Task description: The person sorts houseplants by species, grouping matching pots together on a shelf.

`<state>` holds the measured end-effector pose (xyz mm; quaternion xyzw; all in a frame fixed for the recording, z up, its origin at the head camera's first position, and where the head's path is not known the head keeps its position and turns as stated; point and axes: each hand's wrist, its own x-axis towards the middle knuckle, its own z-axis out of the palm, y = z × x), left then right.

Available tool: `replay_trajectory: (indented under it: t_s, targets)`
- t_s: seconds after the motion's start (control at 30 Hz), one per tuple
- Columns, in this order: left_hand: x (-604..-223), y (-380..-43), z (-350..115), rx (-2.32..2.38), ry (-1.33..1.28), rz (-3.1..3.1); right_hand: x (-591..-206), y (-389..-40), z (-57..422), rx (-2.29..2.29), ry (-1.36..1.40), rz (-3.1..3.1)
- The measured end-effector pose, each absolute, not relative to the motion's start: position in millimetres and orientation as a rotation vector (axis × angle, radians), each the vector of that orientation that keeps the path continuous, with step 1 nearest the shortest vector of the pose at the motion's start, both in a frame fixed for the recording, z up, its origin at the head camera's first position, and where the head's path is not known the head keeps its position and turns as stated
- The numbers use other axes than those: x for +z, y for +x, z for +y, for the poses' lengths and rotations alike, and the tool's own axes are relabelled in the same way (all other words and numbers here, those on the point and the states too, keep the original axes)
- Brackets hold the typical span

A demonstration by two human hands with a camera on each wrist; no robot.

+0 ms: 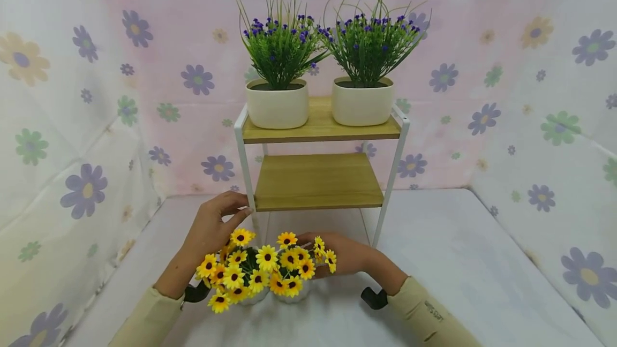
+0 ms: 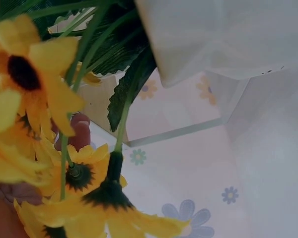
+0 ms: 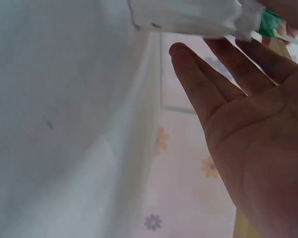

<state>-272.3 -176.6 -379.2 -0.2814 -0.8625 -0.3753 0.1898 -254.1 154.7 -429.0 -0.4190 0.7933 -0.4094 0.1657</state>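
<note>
A two-tier shelf (image 1: 318, 181) with wooden boards and white legs stands ahead. At its left front leg, my left hand (image 1: 212, 226) pinches the frame near the lower board between thumb and fingers. Two small pots of yellow artificial flowers (image 1: 233, 276) sit close together in front of the shelf; their blooms (image 2: 109, 208) partly hide the left hand in the left wrist view. My right hand (image 1: 342, 255) is beside and behind the right flower pot (image 1: 293, 296), fingers extended. In the right wrist view the fingers of the right hand (image 3: 253, 124) look straight, near a pale pot (image 3: 193, 15).
On the top board stand two cream planters (image 1: 278, 105) with green grass and purple flowers. White cloth (image 1: 448, 261) covers the table. Flower-printed fabric (image 1: 159, 84) encloses the back and sides. Dark wrist mounts (image 1: 374, 299) sit at the sleeves.
</note>
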Motion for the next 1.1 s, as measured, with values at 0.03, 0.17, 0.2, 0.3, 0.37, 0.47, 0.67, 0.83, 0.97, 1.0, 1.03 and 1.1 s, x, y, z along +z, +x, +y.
replay_trajectory:
  t_s: [0.03, 0.17, 0.2, 0.3, 0.37, 0.47, 0.67, 0.83, 0.97, 1.0, 1.03, 1.1]
  targets:
    - [-379.3, -272.1, -176.8, -1.054, -0.789, -2.426, -430.1, -253.0, 153.0, -1.172, -1.197, 2.246]
    - [-379.4, -272.1, -177.3, -1.046, -0.784, -2.428, -435.5, -249.6, 146.9, -1.206, -1.199, 2.231]
    - [-379.1, -272.1, -177.2, -1.044, -0.782, -2.430, -437.6, -249.2, 145.5, -1.220, -1.204, 2.227]
    - [-378.9, -271.9, -177.0, -1.035, -0.775, -2.435, -443.4, -248.0, 140.3, -1.259, -1.238, 2.210]
    - [-379.0, -272.1, -176.8, -1.029, -0.770, -2.440, -446.7, -247.5, 137.1, -1.299, -1.250, 2.181]
    - [-379.2, -272.5, -176.4, -1.027, -0.763, -2.447, -449.6, -246.6, 133.8, -1.349, -1.248, 2.154]
    - [-379.4, -272.3, -176.1, -1.030, -0.756, -2.453, -455.2, -246.6, 132.5, -1.375, -1.222, 2.154]
    - [-380.1, -272.8, -176.1, -1.028, -0.757, -2.445, -455.3, -246.8, 133.4, -1.384, -1.228, 2.143]
    - [-379.8, -271.9, -175.9, -1.027, -0.754, -2.449, -455.4, -246.8, 133.8, -1.384, -1.211, 2.138]
    - [-379.7, -271.8, -175.9, -1.026, -0.754, -2.449, -455.5, -246.7, 134.0, -1.385, -1.205, 2.138]
    - [-379.7, -271.8, -175.7, -1.026, -0.754, -2.449, -455.5, -246.6, 134.1, -1.389, -1.200, 2.133]
    - [-379.5, -271.7, -175.5, -1.029, -0.755, -2.447, -455.2, -246.1, 134.5, -1.396, -1.193, 2.130]
